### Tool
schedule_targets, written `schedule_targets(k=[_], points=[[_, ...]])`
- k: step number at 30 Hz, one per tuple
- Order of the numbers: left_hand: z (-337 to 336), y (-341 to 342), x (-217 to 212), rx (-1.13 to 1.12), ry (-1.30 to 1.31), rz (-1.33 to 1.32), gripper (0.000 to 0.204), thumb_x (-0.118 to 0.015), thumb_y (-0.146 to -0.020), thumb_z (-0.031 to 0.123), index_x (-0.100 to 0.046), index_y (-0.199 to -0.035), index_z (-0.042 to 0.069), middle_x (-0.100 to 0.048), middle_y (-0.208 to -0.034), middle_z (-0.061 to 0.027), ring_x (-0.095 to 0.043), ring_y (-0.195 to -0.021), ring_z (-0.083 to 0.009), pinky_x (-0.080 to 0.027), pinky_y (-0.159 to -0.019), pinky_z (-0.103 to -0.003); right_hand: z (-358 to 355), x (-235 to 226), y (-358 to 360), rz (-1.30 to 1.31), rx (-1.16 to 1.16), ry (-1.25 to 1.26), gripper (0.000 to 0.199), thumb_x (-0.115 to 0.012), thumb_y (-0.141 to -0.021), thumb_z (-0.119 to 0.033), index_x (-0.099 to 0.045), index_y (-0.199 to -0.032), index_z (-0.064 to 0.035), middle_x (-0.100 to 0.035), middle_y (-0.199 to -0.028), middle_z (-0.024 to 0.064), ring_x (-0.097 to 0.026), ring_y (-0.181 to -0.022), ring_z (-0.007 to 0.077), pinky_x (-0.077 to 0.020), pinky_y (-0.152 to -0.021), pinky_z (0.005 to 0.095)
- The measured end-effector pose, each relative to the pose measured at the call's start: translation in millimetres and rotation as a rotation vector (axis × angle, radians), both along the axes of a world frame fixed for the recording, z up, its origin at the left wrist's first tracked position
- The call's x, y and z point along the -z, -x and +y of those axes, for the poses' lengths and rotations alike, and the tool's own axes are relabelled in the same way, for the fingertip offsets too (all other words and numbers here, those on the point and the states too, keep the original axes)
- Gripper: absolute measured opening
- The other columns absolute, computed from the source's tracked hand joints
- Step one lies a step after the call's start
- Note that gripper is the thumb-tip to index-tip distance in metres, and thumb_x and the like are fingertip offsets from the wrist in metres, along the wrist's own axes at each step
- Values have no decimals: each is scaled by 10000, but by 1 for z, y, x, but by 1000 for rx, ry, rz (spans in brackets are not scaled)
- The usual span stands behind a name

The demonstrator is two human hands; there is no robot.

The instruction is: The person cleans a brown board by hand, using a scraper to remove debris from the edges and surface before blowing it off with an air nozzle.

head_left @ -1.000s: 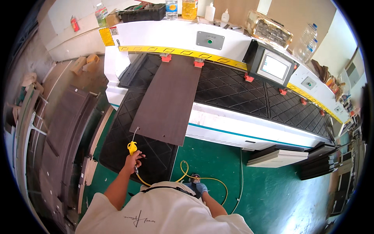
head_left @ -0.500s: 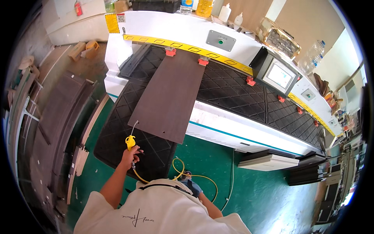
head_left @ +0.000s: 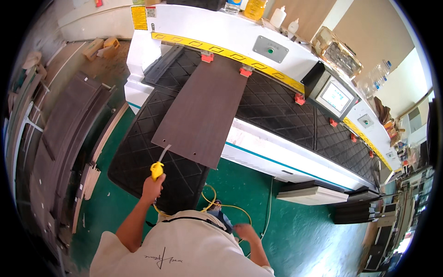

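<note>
My left hand [head_left: 152, 188] is closed round a yellow air blow gun [head_left: 157, 170]. Its thin metal nozzle [head_left: 164, 151] points up at the near edge of a brown board [head_left: 203, 111], close to a small hole in the board's corner. The board lies flat on the black ribbed machine table [head_left: 134, 157], its far end under two red clamps [head_left: 245, 71]. A yellow air hose [head_left: 210, 188] loops down beside my body. At my right side, away from the board, is my right hand [head_left: 245, 232]; its fingers are smeared and hard to make out.
A white machine beam [head_left: 207, 27] with a yellow strip crosses the far side, carrying a control screen [head_left: 335, 97]. Brown panels [head_left: 64, 129] stand at the left. Stacked white boards [head_left: 314, 195] sit right, under the machine, beside the green floor [head_left: 295, 231].
The blow gun's nozzle has come off the board's left corner hole and shifted slightly right, toward me. My right hand has come into view at my side.
</note>
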State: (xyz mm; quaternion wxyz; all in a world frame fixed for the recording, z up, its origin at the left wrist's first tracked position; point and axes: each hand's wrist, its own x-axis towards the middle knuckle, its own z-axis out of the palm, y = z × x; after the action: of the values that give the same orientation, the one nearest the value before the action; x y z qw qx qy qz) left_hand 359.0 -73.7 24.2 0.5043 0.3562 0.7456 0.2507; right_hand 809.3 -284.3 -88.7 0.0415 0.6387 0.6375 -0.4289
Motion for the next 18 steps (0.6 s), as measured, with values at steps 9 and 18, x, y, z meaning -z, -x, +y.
schedule_targets(k=[9, 18], points=[[63, -100, -34, 139, -139, -115, 423, -675, -970, 464, -634, -892, 49, -628, -682, -25, -595, -461, -176, -462, -443, -329, 185, -130, 130, 873, 503, -258, 601, -634, -1044, -309, -452, -1507, 28, -575, -1453, 217, -544, -1349, 265, -466, -1086, 377], [50, -165, -36, 272, 144, -994, 671, -475, -1067, 564, -407, -1500, 56, -531, -1395, -103, -555, -1275, -228, -504, -1010, -397, 219, -114, 146, 1428, 687, -44, 663, -482, -1092, -387, -252, -1634, -83, -484, -1492, 123, -502, -1332, 223, -431, -1087, 343]])
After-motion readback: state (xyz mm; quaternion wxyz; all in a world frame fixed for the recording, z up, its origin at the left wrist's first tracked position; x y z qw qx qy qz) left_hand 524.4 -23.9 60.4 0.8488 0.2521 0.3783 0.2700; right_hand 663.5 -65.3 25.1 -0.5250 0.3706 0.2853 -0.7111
